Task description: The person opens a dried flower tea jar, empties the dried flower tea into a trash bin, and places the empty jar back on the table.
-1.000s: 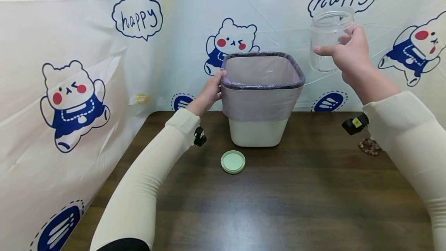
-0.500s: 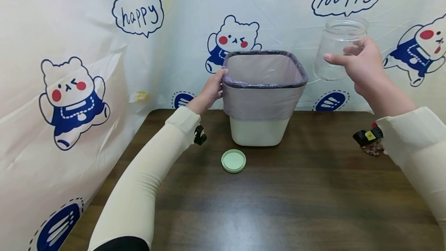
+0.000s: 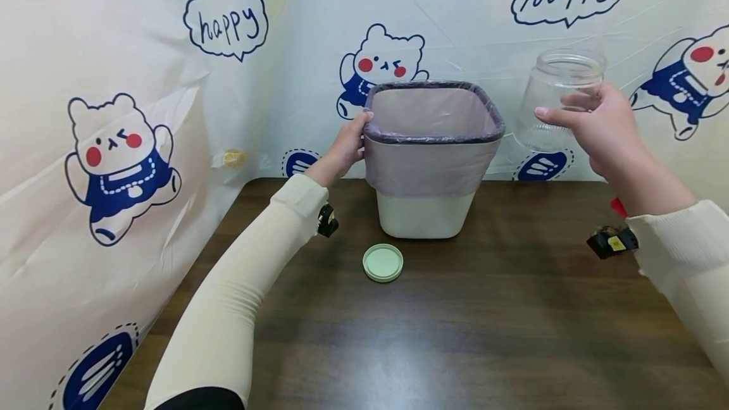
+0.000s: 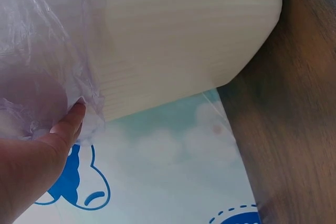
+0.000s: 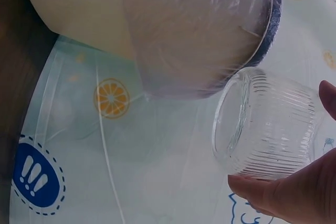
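Note:
My right hand (image 3: pixel 609 128) grips a clear ribbed jar (image 3: pixel 560 90) by its side, raised to the right of the bin. The jar has no lid on and nothing shows inside it. In the right wrist view, the jar (image 5: pixel 268 124) lies between thumb and fingers, its base toward the camera's left. My left hand (image 3: pixel 344 147) holds the left rim of a cream trash bin (image 3: pixel 421 217) standing on the table. A purple-grey liner (image 3: pixel 429 169) is folded over the bin's rim; in the left wrist view the thumb or fingertip presses on this liner (image 4: pixel 86 85).
A pale green round lid (image 3: pixel 383 262) lies on the dark wooden table (image 3: pixel 455 321) in front of the bin. Something red (image 3: pixel 618 207) shows behind the right wrist, mostly hidden. A printed curtain (image 3: pixel 296 49) borders the table at the back and left.
My right hand has moved right and downward with the jar, away from the bin. The left hand keeps its hold on the rim. The patterned item by the right sleeve has become mostly covered.

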`<action>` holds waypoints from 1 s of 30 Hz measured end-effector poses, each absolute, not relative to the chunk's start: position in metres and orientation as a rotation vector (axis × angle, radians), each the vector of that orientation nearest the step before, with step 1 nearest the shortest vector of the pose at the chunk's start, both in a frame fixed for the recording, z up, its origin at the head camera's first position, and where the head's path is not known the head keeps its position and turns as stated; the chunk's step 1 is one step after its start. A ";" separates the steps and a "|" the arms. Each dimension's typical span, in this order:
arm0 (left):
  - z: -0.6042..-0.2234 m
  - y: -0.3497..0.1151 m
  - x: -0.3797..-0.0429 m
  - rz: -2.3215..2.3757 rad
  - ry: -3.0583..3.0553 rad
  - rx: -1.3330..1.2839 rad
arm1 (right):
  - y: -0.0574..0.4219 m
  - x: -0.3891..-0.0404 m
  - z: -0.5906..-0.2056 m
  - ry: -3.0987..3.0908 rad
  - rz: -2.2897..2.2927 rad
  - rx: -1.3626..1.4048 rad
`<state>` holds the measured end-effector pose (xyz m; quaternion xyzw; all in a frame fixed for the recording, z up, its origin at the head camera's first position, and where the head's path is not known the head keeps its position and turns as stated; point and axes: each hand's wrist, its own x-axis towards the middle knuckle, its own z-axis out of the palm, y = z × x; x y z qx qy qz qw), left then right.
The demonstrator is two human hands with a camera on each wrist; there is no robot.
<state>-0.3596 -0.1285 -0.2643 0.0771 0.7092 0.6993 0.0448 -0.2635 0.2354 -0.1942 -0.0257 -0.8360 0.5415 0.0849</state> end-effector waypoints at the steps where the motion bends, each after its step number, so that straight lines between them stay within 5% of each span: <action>1: -0.264 -0.129 -0.360 2.137 2.167 0.239 | 0.236 -0.262 -0.196 -2.489 1.615 -0.067; 30: -0.264 -0.129 -0.358 2.141 2.165 0.250 | 0.253 -0.252 -0.248 -2.539 1.566 0.024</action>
